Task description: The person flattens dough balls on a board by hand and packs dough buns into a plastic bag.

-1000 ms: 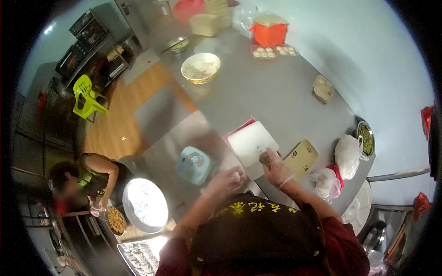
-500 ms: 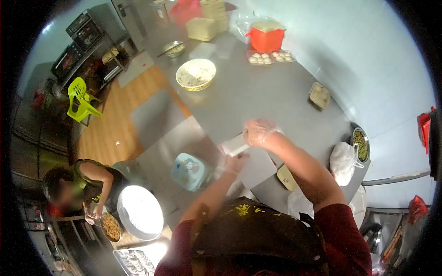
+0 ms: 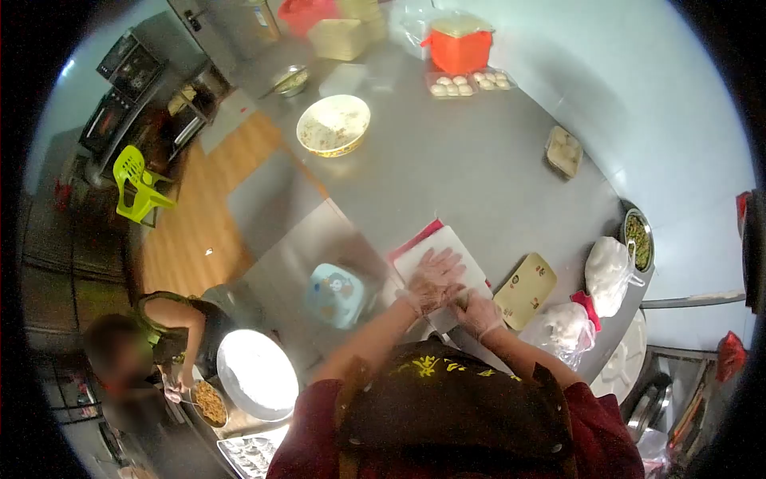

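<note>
My left hand (image 3: 435,279), in a clear plastic glove, lies with its fingers spread on a white rectangular board (image 3: 460,246). A pink-red sheet or board (image 3: 416,241) shows along that board's far left edge. Close beside it, near the board's lower edge, my gloved right hand (image 3: 477,314) is closed; whatever its fingers hold is hidden. To the right of the hands is a cream tray with printed pictures (image 3: 527,289). A light-blue box lid with a cartoon figure (image 3: 336,292) sits to the left.
A large white bowl (image 3: 333,125) stands farther back on the metal table (image 3: 447,176). Packed white buns (image 3: 451,86) lie by a red container (image 3: 460,52). White plastic bags (image 3: 608,275) and a bowl of chopped greens (image 3: 638,239) are right. Another person (image 3: 179,327) works beside a brown filling (image 3: 210,401).
My hands have come down and closer together. The left one now lies flat on the white board; the right has moved toward me from the board's far side. The cream tray is more exposed.
</note>
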Demonstrator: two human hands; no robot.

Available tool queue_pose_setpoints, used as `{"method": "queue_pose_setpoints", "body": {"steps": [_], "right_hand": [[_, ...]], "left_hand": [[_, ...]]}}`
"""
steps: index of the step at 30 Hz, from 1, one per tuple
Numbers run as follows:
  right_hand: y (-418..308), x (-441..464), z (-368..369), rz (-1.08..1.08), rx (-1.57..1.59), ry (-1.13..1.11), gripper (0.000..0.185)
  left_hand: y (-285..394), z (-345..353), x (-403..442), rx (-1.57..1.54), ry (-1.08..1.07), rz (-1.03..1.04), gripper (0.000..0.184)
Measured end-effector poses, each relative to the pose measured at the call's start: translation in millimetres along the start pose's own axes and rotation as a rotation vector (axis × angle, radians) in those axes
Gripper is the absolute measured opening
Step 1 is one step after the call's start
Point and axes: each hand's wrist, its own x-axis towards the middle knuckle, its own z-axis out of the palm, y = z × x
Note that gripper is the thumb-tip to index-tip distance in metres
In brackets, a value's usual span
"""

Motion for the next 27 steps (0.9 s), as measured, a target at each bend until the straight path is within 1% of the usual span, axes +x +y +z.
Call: {"method": "queue_pose_setpoints", "body": {"steps": [1,3,4,5,6,7,9,10,11,13,15,16,18,19,20,22,24,25,27], "right_hand": [[8,4,10,-0.030,-0.004,0.003,0.052],[15,7,17,-0.050,-0.006,-0.001,0.051],[13,4,13,-0.109,0.028,0.063,0.048],[11,-1,14,-0.166,0.065,0.125,0.045],[18,1,24,-0.245,0.049,0.246,0.041],[15,6,19,-0.240,0.050,0.249,0.041],[2,-5,6,-0.119,0.171,0.136,0.040],[-5,-12,-5,-0.107,0.177,0.140,0.040],[-12,-13,-23,-0.104,0.337,0.063,0.040],[-13,-8,-21,-0.109,0.495,-0.001,0.041],[12,-3,18,-0.171,-0.004,0.182,0.040],[17,-3,26,-0.165,-0.004,0.173,0.040],[24,-2,38,-0.160,0.038,0.233,0.040],[21,-2,34,-0.160,0.036,0.242,0.040],[20,-3,28,-0.169,0.046,0.224,0.041],[17,-3,27,-0.174,0.053,0.192,0.041],[15,-1,28,-0.066,-0.065,0.124,0.041],[18,3,29,-0.070,-0.075,0.126,0.041],[22,0,34,-0.143,-0.058,0.189,0.041]], "left_hand": [[-5,15,4,-0.009,-0.005,0.003,0.035],[-19,48,4,0.113,-0.468,-0.111,0.048],[-22,49,4,0.100,-0.424,-0.074,0.055],[-21,47,-3,0.090,-0.435,-0.075,0.055],[-15,32,-1,0.074,-0.324,-0.058,0.056],[-10,19,5,0.061,-0.207,-0.040,0.056],[-7,11,8,0.069,-0.237,-0.041,0.056],[-6,12,7,0.076,-0.216,-0.045,0.056],[-6,12,9,0.091,-0.187,-0.046,0.056],[-8,12,10,0.088,-0.190,-0.051,0.055],[-8,12,9,0.071,-0.204,-0.081,0.055],[-7,9,11,0.099,-0.197,-0.084,0.055],[-7,14,6,0.131,-0.187,-0.083,0.055],[-12,25,3,0.073,-0.175,-0.112,0.054],[-18,35,0,0.014,-0.161,-0.144,0.053],[-18,33,0,0.035,-0.143,-0.155,0.053],[-14,31,-2,0.050,-0.125,-0.166,0.053],[-16,30,0,0.014,-0.108,-0.173,0.053],[-18,30,1,-0.029,-0.096,-0.187,0.053]]}}
